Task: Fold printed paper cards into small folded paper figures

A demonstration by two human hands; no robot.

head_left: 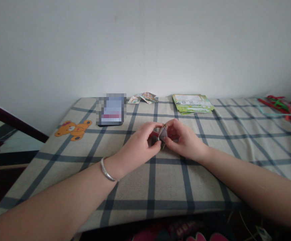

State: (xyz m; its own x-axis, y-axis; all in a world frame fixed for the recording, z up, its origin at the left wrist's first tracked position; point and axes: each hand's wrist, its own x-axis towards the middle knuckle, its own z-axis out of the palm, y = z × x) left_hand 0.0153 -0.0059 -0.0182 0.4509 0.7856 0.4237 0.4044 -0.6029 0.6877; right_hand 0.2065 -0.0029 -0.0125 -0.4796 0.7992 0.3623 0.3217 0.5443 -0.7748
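Between my hands, over the middle of the checked tablecloth, is a small folded piece of paper [163, 132] with a greyish inner face and a patterned edge. My left hand [141, 140], with a silver bangle at the wrist, pinches it from the left with thumb and fingers. From the other side my right hand [183, 139] grips it too, thumb pressed on the grey face. The fingers cover part of the paper, so its full shape is hidden.
At the back lie a phone [111, 110] with a blurred screen, some folded patterned papers [144, 97] and a stack of green-and-white leaflets [193, 103]. A bear cutout [72, 130] is at left. Coloured ribbons [288, 112] lie far right. The tablecloth [132, 187] ends near my lap.
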